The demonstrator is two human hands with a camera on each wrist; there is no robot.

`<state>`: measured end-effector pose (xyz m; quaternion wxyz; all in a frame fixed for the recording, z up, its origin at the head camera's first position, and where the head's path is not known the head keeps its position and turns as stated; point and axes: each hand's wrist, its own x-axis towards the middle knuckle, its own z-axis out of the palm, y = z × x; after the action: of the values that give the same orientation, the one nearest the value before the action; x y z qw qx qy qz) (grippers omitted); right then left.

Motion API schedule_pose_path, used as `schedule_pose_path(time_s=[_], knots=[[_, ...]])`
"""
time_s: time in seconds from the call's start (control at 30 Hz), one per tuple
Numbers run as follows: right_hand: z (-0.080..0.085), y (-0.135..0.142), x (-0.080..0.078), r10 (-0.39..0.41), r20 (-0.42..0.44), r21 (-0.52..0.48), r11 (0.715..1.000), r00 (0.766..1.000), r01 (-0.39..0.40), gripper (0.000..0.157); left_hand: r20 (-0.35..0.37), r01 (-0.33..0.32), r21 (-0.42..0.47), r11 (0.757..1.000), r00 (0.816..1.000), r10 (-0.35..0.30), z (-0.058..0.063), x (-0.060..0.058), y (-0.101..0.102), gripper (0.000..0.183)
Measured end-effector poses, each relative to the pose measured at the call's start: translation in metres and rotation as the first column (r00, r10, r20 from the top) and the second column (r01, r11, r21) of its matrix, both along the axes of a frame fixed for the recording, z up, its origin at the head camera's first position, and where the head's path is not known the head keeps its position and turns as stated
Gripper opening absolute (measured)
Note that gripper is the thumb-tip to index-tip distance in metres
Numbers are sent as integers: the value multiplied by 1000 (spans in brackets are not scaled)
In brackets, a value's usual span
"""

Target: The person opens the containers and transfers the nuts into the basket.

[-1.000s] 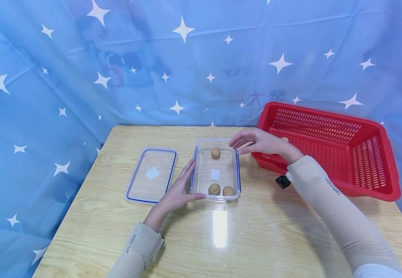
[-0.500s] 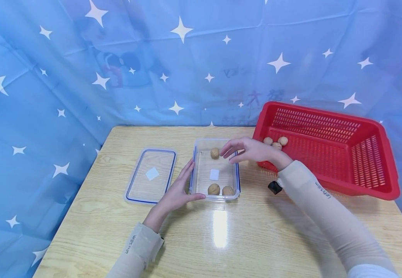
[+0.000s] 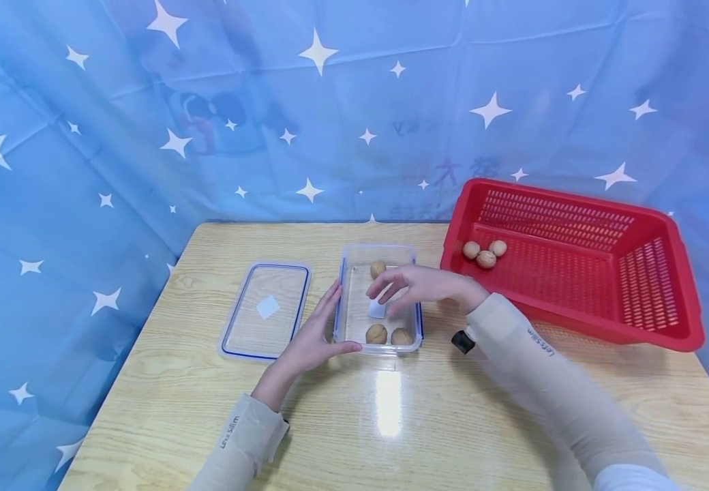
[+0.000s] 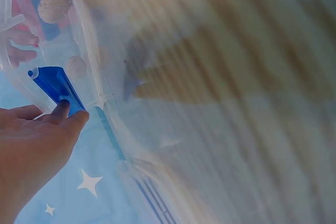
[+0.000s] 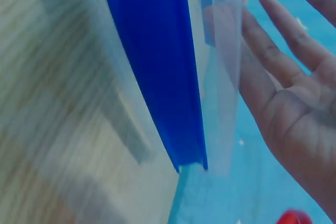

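Observation:
A clear plastic food container (image 3: 355, 307) with blue side clips sits uncovered on the table. Two walnuts (image 3: 376, 333) lie at its near end, and another walnut (image 3: 378, 269) near its far end. My left hand (image 3: 311, 344) rests against the container's left side, thumb at the near rim. In the left wrist view those fingertips touch a blue clip (image 4: 56, 85). Over the container's middle, my right hand (image 3: 418, 283) hovers with fingers loosely spread and nothing in them. The right wrist view shows its bare palm (image 5: 299, 111) beyond another blue clip (image 5: 157, 66).
Left of the container lies its clear lid (image 3: 276, 283), edged with a blue seal. At the back right stands a red plastic basket (image 3: 587, 286) holding three walnuts (image 3: 486, 259). A blue star-patterned curtain (image 3: 342, 102) hangs behind the wooden table (image 3: 453, 423).
My right hand has moved left and nearer, from the container's right rim to over its middle, uncovering the walnuts in the basket. My left hand stays at the container's side.

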<state>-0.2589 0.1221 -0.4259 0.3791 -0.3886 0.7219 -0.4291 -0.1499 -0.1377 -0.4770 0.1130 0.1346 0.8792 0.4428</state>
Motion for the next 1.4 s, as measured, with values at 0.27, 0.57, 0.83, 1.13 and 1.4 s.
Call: schedule_pose_path(time_s=[0.27,0.57,0.83,1.13,1.4], knots=[[-10,-20,4,115,-10,82,990,993,-114,49,-7,-1,-10,1000,1000,1,0,-1,1,112],[-14,-33,11,161,-7,191,969,987,-157,50,-13,10,3,1000,1000,-10,0,0,0,111],[-25,-41,14,205,-10,154,967,979,-201,44,8,7,8,1000,1000,-7,-1,-1,-2,112],[-34,-46,15,152,30,120,981,988,-155,39,16,8,3,1000,1000,-8,-1,0,-1,113],[-33,-49,18,121,21,86,989,992,-122,37,-17,10,4,1000,1000,-10,3,2,0,112]])
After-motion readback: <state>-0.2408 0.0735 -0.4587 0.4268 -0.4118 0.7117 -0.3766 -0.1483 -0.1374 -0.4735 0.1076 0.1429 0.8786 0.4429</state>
